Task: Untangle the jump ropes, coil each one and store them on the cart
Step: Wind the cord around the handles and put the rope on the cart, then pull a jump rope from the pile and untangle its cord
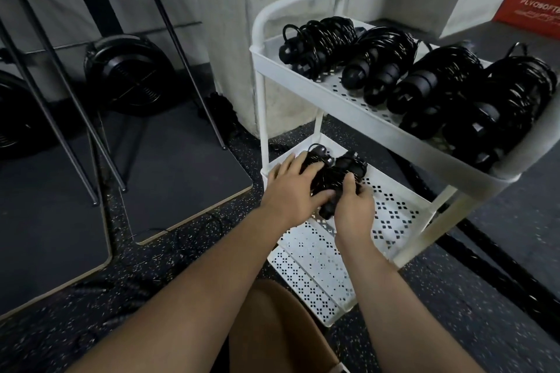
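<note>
The white cart [303,74] has three perforated trays. On its top tray lie four bundled black ropes [424,85] side by side. On its middle tray, at the left end, sits a coiled jump rope [333,172]. The left hand [291,188] curves spread fingers over the coil, and the right hand [354,209] grips its near end, fingers curled.
</note>
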